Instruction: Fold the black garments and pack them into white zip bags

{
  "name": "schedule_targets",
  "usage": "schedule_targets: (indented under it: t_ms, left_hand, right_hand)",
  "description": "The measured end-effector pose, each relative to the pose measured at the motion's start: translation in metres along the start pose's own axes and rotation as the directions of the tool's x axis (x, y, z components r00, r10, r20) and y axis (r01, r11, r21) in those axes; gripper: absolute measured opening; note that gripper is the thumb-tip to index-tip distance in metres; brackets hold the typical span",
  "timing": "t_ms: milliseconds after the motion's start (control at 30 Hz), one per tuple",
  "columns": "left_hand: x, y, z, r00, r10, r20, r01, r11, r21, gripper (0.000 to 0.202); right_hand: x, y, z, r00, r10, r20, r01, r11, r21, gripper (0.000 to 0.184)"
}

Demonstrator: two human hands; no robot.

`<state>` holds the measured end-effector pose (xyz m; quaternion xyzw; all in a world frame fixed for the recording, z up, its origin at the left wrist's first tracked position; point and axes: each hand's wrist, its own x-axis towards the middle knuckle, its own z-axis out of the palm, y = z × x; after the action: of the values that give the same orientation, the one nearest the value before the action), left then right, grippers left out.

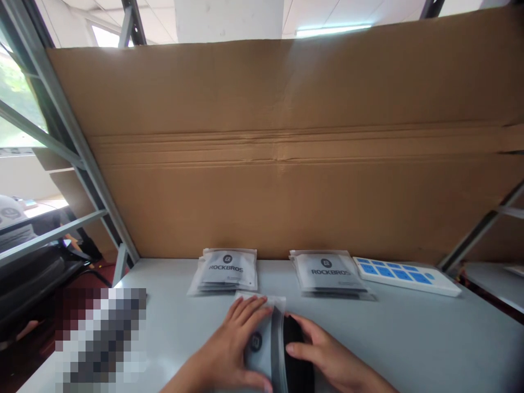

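My left hand [229, 349] lies on a clear plastic pouch [262, 333] near the table's front edge, fingers curled round its left side and thumb under its lower edge. My right hand [327, 357] rests beside it on a black item [297, 365] that sits at the pouch's right side, fingers lying over its top. Whether the black item is partly inside the pouch I cannot tell. Behind the hands lie two stacks of grey ROCKBROS pouches, one on the left [225, 270] and one on the right [329, 273].
A white sheet with blue stickers [403, 275] lies at the back right of the pale table [429, 338]. A large cardboard sheet [286, 147] stands upright behind the table against a metal rack frame [69, 136]. A pixelated patch covers the front left.
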<state>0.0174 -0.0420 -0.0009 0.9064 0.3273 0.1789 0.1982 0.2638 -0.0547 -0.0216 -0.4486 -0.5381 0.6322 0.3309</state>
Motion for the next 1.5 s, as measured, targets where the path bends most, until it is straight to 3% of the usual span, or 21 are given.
schedule_targets:
  t_ms: [67,167,367,700,833,1033,1133,1300,1400,1500]
  left_hand:
    - [-0.001,-0.005,0.007,0.998,0.021,0.058,-0.021,1.000,0.000,0.102]
    - [0.002,-0.003,0.020,0.997,0.053,0.056,-0.052,0.998,-0.029,0.101]
    - [0.013,0.013,0.031,0.995,0.043,0.093,-0.039,0.999,-0.038,0.095]
    - [0.003,0.005,0.031,0.999,0.002,0.045,-0.001,1.000,-0.022,0.102]
    - [0.003,0.005,0.031,0.998,0.030,0.047,-0.030,1.000,-0.008,0.100]
    - [0.004,0.007,0.031,0.999,0.011,0.049,-0.010,1.000,-0.019,0.100]
    - [0.004,0.009,0.030,0.999,-0.005,0.051,0.005,1.000,0.001,0.099]
    - [0.004,0.013,0.026,0.997,-0.059,0.056,0.057,0.998,0.028,0.100]
    - [0.005,0.017,0.022,0.994,-0.080,0.080,0.076,0.995,0.064,0.097]
    - [0.008,0.019,0.019,0.992,-0.028,0.125,0.012,0.992,0.123,0.085]
  right_hand:
    - [0.001,-0.001,0.005,0.999,0.000,0.034,-0.001,1.000,0.025,0.064]
    - [0.004,0.003,0.017,0.999,-0.025,0.030,0.023,0.998,0.057,0.060]
    - [0.013,0.016,0.029,0.980,-0.191,0.056,0.192,0.981,-0.013,0.053]
    - [-0.007,-0.016,-0.001,0.996,-0.058,0.064,0.063,0.995,-0.081,0.059]
    - [-0.006,-0.011,-0.002,0.996,-0.091,-0.010,0.088,0.982,-0.166,0.057]
    - [0.004,0.009,0.015,0.961,-0.209,-0.181,0.147,0.941,-0.304,0.049]
    - [0.002,0.002,0.018,0.966,-0.197,-0.165,0.143,0.946,-0.290,0.053]
    - [-0.007,-0.016,0.000,0.997,-0.052,0.062,0.056,0.996,-0.070,0.059]
    - [-0.007,-0.015,-0.018,1.000,-0.028,-0.002,0.028,0.999,-0.043,0.049]
    - [-0.001,-0.010,-0.031,0.994,-0.035,-0.102,0.021,0.990,-0.139,0.038]
